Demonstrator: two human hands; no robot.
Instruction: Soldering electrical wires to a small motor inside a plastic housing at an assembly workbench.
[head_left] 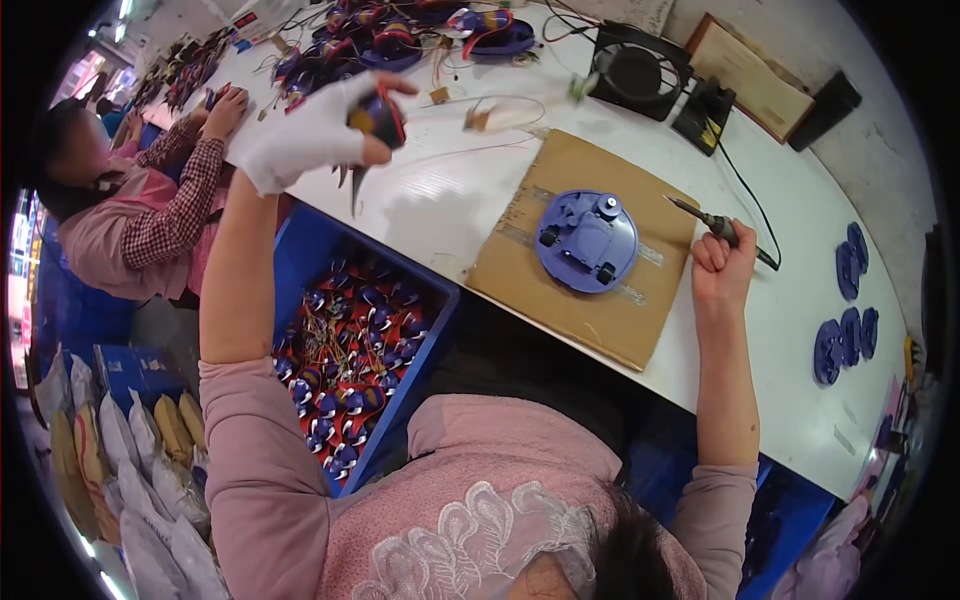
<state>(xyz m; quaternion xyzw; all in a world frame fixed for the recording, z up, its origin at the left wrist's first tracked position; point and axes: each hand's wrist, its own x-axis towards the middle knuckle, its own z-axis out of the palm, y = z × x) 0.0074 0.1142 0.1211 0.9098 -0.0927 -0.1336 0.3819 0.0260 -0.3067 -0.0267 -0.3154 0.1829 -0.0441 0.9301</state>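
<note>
My left hand [305, 135], in a white glove with bare fingertips, is raised over the far left of the table. It is closed on a dark blue and red toy part [380, 120], from which thin wires seem to trail right toward a blurred small tan piece [482, 118]. In my right hand [722, 268] is a soldering iron [722, 228], gripped by its dark handle, its tip pointing left over the cardboard. A round purple plastic base [588, 250] with small dark wheels lies on the taped cardboard sheet [515, 285], between my hands.
A blue bin [445, 310] full of blue-red parts stands below the table edge. Similar parts [385, 40] are heaped at the back. A black fan [640, 70] and iron stand [706, 112] are behind the cardboard. Purple pieces [828, 350] lie right. A co-worker [150, 225] sits left.
</note>
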